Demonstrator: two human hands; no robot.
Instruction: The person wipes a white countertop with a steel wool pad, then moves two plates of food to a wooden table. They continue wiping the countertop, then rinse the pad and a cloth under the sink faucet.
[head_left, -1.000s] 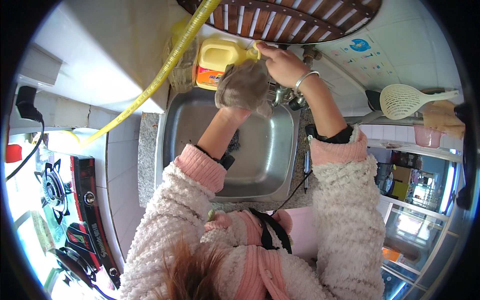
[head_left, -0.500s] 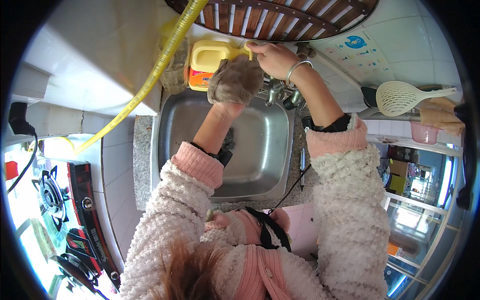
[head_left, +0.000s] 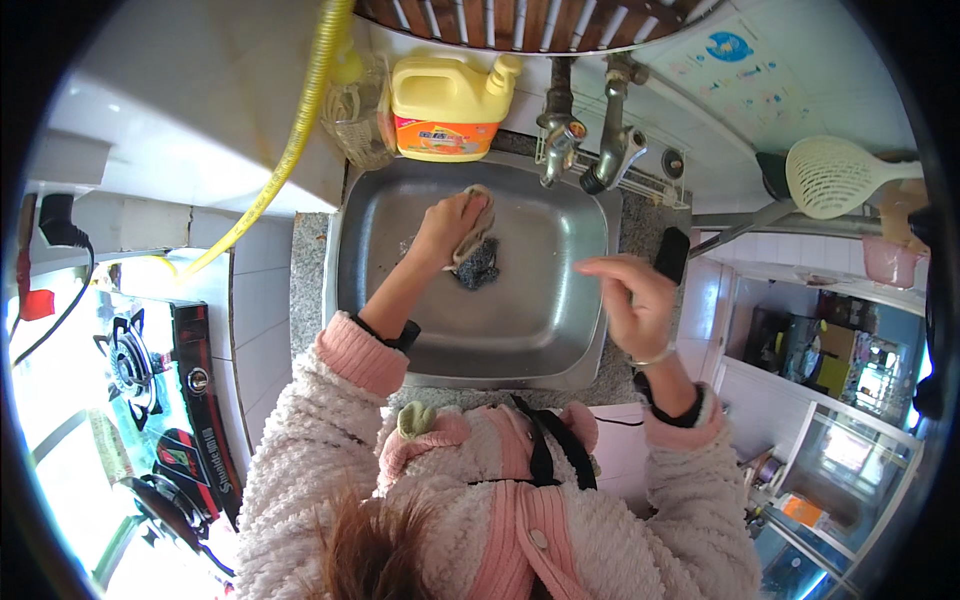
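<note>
Over the metal sink [head_left: 540, 345], my left hand [head_left: 440, 232] is closed on a crumpled brown cloth [head_left: 478, 212]. Just beneath the cloth, a dark, tangled scouring pad [head_left: 480, 268] lies on the sink bottom; whether they touch I cannot tell. My right hand [head_left: 638, 305] hovers over the sink's right rim, holding nothing, its fingers stretched apart from the thumb. Behind the sink stands a yellow detergent jug [head_left: 445, 95] with a pump top and an orange label, away from both hands.
Two metal taps [head_left: 562, 130] hang over the sink's back edge, near a wire rack [head_left: 655, 180]. A yellow hose [head_left: 300, 145] runs down the left side, past a woven basket [head_left: 355, 130]. A gas stove [head_left: 135, 365] stands at left. At right hangs a white skimmer [head_left: 830, 178].
My left hand, with the cloth, has come down from beside the jug into the sink. My right hand has left the jug's pump top and moved toward me to the right.
</note>
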